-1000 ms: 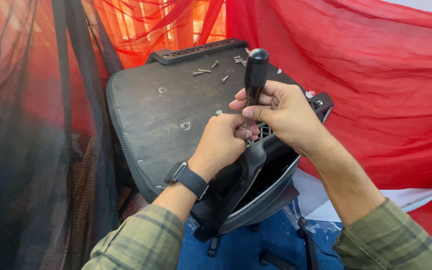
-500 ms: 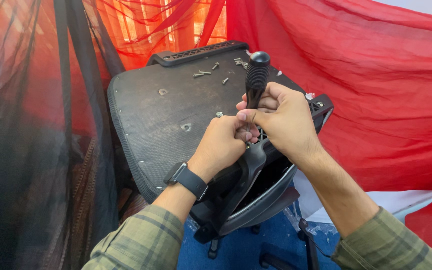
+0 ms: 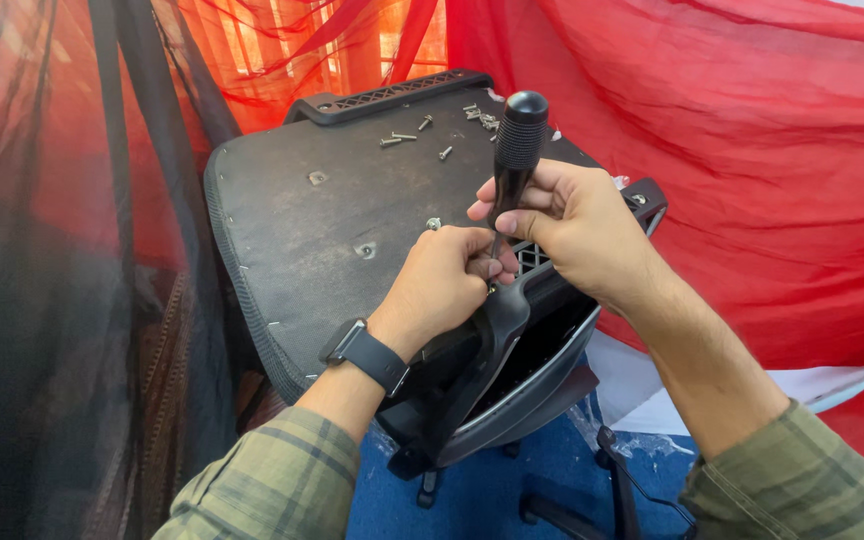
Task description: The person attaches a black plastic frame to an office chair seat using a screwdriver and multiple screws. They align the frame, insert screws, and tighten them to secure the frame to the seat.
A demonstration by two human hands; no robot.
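Note:
An upturned office chair seat [image 3: 292, 230] lies in front of me, its dark underside facing up. My right hand [image 3: 577, 225] grips the black handle of a screwdriver [image 3: 518, 140] held upright, its tip hidden behind my fingers near a black plastic bracket [image 3: 497, 320] at the seat's near edge. My left hand [image 3: 442, 280], with a dark watch [image 3: 367, 352] on the wrist, pinches something small at the screwdriver's tip; what it is I cannot tell. Several loose screws [image 3: 422, 130] lie on the seat's far side.
Red cloth [image 3: 752, 150] hangs behind and to the right. Dark netting [image 3: 42, 300] covers the left side. The chair's base and castors [image 3: 592, 500] stand below on a blue floor. A black slotted bar [image 3: 392, 95] runs along the seat's far edge.
My right hand has slid a little lower on the screwdriver handle and shifted its grip. My left hand stays pinched at the tip. The seat has not moved.

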